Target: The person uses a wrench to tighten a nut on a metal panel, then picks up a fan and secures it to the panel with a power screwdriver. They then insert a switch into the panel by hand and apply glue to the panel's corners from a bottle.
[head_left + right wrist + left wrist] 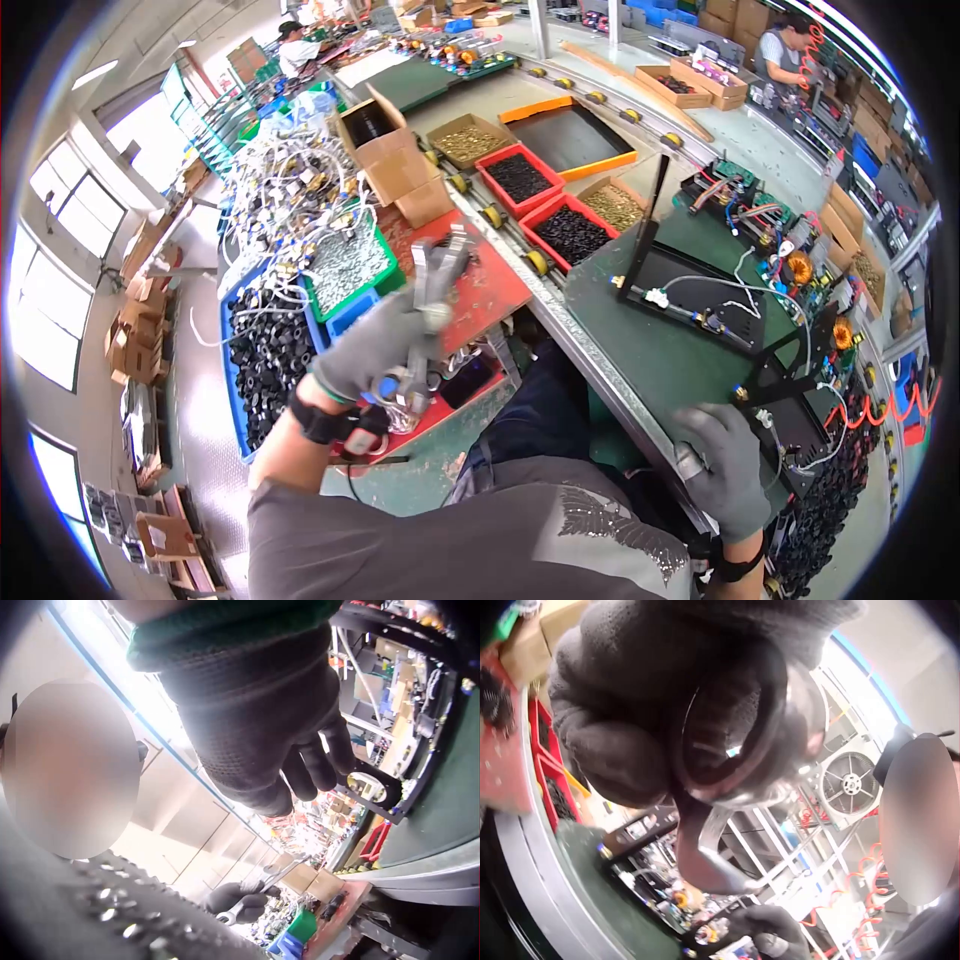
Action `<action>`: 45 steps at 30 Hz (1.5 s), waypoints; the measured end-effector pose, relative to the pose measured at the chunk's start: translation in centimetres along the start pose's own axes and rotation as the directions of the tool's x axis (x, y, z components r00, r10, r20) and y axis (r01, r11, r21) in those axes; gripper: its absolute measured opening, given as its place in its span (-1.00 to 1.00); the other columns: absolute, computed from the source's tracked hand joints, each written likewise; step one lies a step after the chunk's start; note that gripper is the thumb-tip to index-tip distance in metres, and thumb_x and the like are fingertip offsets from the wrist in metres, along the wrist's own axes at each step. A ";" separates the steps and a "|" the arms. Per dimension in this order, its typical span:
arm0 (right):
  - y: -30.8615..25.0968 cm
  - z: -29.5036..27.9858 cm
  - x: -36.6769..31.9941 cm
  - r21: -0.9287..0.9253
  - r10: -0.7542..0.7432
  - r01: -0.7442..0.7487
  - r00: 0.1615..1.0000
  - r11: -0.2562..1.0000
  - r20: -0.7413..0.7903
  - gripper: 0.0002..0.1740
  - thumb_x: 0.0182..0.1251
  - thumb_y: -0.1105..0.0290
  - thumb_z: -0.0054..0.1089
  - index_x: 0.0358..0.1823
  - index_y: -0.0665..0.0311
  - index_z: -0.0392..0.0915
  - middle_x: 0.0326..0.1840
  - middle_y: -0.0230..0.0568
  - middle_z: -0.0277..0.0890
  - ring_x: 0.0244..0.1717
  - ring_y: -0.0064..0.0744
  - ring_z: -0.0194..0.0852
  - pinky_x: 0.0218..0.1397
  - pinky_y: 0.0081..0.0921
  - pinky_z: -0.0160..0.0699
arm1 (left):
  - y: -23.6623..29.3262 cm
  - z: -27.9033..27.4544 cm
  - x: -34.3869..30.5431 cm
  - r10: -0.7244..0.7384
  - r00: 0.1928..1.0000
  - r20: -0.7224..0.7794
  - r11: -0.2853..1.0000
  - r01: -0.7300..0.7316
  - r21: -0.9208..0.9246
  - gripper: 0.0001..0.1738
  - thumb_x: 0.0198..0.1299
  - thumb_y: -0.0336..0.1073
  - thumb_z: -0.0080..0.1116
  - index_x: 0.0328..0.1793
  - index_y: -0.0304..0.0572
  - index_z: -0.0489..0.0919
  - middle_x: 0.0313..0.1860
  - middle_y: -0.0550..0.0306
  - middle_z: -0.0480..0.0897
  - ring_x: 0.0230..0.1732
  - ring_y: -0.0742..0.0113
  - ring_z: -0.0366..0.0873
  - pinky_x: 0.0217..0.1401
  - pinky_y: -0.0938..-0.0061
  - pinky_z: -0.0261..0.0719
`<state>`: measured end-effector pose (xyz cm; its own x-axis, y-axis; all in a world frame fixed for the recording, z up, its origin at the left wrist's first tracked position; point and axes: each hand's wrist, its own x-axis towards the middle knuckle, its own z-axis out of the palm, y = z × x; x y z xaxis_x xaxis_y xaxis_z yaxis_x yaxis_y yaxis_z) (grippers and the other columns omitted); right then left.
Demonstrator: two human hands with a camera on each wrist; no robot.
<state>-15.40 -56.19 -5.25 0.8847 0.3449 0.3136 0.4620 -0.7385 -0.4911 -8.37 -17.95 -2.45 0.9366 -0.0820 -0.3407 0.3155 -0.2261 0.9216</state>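
Observation:
My gloved left hand [375, 345] is raised over the red bench at the left and grips a metal wrench [433, 290]. Close up in the left wrist view, the ring end of the wrench [799, 742] fills the middle, with gloved fingers around it. My gloved right hand [730, 470] is over the edge of the green worktop, its fingers loosely bent. A small silvery patch shows at its thumb; what it is I cannot tell. Beside that hand lies a black metal frame [790, 435] with wires, and farther back another black frame [700, 295].
On the left bench are a blue bin of black parts [232, 390], a green bin [388, 275] and heaped white cables [290, 170]. Red trays [483, 170] of black pieces sit by the roller rail. Circuit boards [790, 250] line the right side. Other people work farther off.

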 end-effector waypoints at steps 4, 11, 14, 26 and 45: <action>2.1 0.1 -2.0 0.052 0.095 -0.099 0.993 0.994 0.065 -0.67 0.13 0.42 0.27 -0.03 0.16 0.61 -0.18 -0.13 0.58 -0.16 0.02 0.51 -0.07 -0.16 0.48 | 1.2 -3.7 1.6 -0.083 0.984 -0.160 0.993 0.095 0.071 -0.72 0.41 -0.06 0.11 -0.19 -0.10 0.50 -0.53 0.35 0.46 -0.64 0.54 0.39 -0.61 0.58 0.33; 2.3 0.8 -2.3 0.065 0.209 -0.217 0.970 0.974 0.121 -0.70 0.15 0.41 0.26 -0.04 0.17 0.63 -0.30 -0.10 0.56 -0.21 0.03 0.54 -0.11 -0.16 0.49 | 3.8 -2.7 12.7 0.092 0.996 -0.020 0.907 -0.076 0.414 -0.60 0.37 0.03 0.15 -0.38 -0.10 0.46 -0.59 0.34 0.42 -0.69 0.51 0.35 -0.63 0.53 0.30; 2.8 1.2 -3.4 0.095 0.206 -0.211 0.977 0.973 0.057 -0.72 0.16 0.44 0.24 -0.07 0.19 0.64 -0.33 -0.08 0.55 -0.22 0.03 0.54 -0.12 -0.17 0.50 | 3.5 0.3 14.0 0.148 0.988 0.034 0.932 -0.151 0.331 -0.51 0.30 0.06 0.16 -0.43 -0.25 0.49 -0.66 0.20 0.45 -0.69 0.43 0.44 -0.67 0.47 0.39; 4.1 1.2 -4.3 0.204 0.260 -0.254 0.966 0.945 -0.002 -0.80 0.18 0.55 0.27 -0.14 0.25 0.65 -0.30 -0.09 0.61 -0.33 -0.12 0.60 -0.24 -0.32 0.54 | -0.2 5.2 18.9 0.078 0.997 0.028 0.889 -0.082 0.451 -0.54 0.27 0.02 0.27 -0.15 -0.27 0.44 -0.45 0.18 0.52 -0.57 0.42 0.46 -0.50 0.45 0.44; 3.0 1.0 -8.4 0.265 0.536 -0.492 0.834 0.830 -0.131 -0.79 0.25 0.54 0.21 -0.08 0.27 0.64 -0.29 -0.07 0.60 -0.29 -0.10 0.59 -0.20 -0.30 0.52 | -1.8 8.7 33.6 0.347 0.937 -0.027 0.256 -0.067 0.964 -0.30 0.24 0.21 0.19 0.26 -0.17 0.36 -0.13 -0.22 0.72 -0.04 -0.20 0.70 -0.01 0.02 0.62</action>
<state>-21.35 -60.72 -10.11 0.9773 -0.1840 0.1047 -0.0352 -0.6287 -0.7768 21.24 -28.70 -17.23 0.9916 -0.1296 0.0053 -0.1296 -0.9884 0.0797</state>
